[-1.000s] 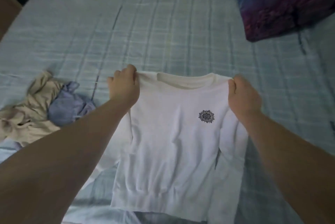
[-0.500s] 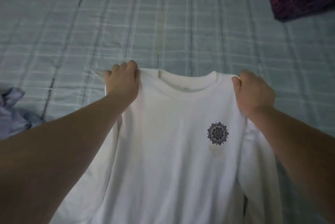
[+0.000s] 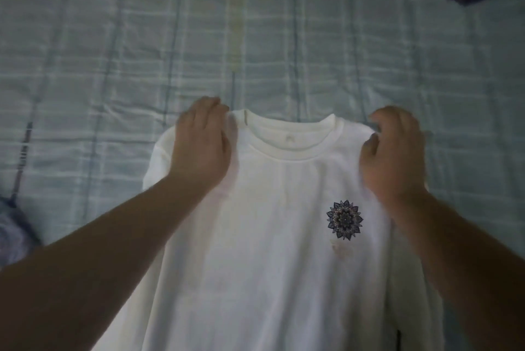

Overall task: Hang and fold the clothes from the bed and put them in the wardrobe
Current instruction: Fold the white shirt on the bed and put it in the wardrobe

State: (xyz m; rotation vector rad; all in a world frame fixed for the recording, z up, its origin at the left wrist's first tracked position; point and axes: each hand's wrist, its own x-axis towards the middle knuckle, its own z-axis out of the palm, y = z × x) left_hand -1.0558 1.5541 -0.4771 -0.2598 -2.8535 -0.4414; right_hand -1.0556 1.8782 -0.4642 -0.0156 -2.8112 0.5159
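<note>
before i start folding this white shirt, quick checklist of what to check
1. White shirt lies front up, print showing: ok.
2. Collar flat, shoulders spread: ok.
3. Left hand flat on the shoulder: ok.
4. Right hand clear of the cloth: cannot tell, fingers curled at the shoulder, blurred.
5. Sleeves and hem smoothed: cannot tell, out of view.
6. Bedsheet beyond the collar free of other clothes: ok.
</note>
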